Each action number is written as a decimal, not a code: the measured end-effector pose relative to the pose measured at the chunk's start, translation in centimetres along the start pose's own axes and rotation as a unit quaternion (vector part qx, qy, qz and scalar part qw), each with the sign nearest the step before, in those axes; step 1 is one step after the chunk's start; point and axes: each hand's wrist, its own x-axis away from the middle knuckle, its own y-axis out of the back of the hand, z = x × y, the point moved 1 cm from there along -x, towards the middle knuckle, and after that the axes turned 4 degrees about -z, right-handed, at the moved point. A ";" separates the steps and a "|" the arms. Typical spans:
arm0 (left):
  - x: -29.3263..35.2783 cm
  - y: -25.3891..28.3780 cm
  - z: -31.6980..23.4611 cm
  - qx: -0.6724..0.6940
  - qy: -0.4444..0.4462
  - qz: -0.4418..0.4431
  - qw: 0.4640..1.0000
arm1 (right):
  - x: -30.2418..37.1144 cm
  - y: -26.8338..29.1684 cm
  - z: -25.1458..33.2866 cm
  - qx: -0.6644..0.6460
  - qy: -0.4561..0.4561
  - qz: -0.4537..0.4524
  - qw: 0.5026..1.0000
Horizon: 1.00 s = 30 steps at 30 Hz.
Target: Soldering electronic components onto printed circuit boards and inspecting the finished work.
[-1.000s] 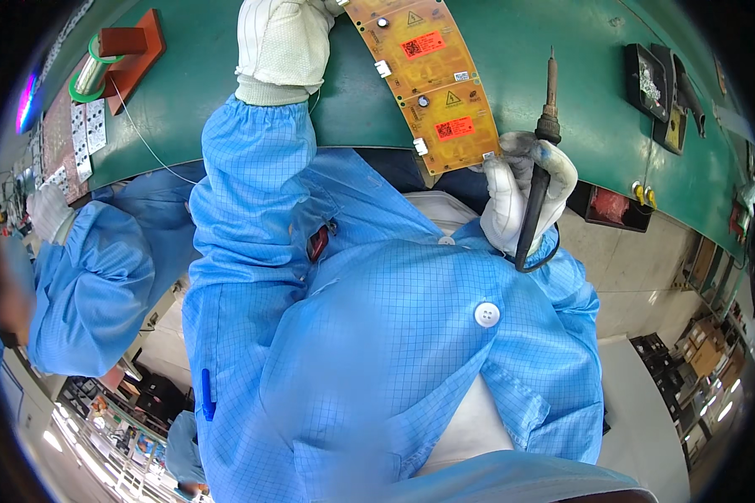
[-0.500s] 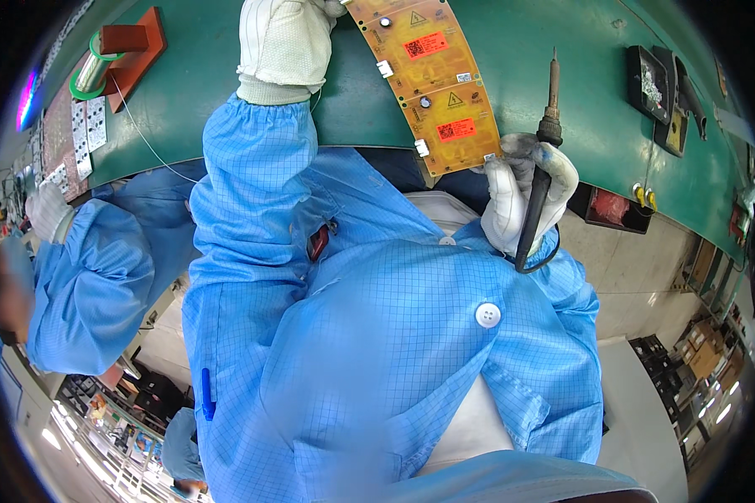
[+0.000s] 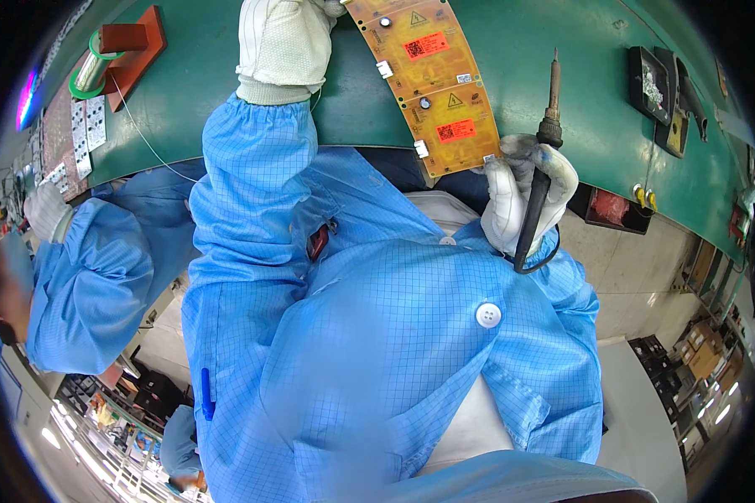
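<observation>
My left hand (image 3: 285, 46), in a white knit glove, is at the top edge by the upper left side of a long amber circuit board panel (image 3: 445, 80). Its visible fingers are curled against that side; the rest lie beyond the picture. The panel carries orange labels, white connectors and small round capacitors, and its near end overhangs the table edge. My gloved right hand (image 3: 528, 189) is closed around a soldering iron (image 3: 535, 205), bare tip pointing up and away. Fingertips of this hand also touch the panel's near right corner.
A solder wire spool (image 3: 92, 74) on a red-brown stand is at the left of the green table (image 3: 579, 50); its wire runs toward my left sleeve. Black trays (image 3: 648, 80) stand far right, and a dark bin (image 3: 617, 205) hangs under the edge. A co-worker's gloved hand (image 3: 49, 211) is at left.
My hands, the circuit board panel and the soldering iron stay in place. At the left, the co-worker has shifted slightly.
</observation>
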 end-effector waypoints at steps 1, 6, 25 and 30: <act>-0.1 -0.2 -0.2 -0.027 -0.011 0.006 1.000 | 0.0 0.0 0.0 0.008 0.010 0.003 1.000; 0.2 -4.0 -2.3 -0.058 -0.017 0.004 0.998 | -0.2 -0.3 0.2 -0.008 -0.002 -0.023 1.000; 6.4 -12.9 -3.1 0.018 0.115 -0.073 0.991 | -5.4 8.3 1.2 0.090 -0.013 -0.243 0.966; 6.4 -12.9 -3.0 0.023 0.115 -0.066 0.991 | -5.5 8.3 1.1 0.073 0.006 -0.269 0.960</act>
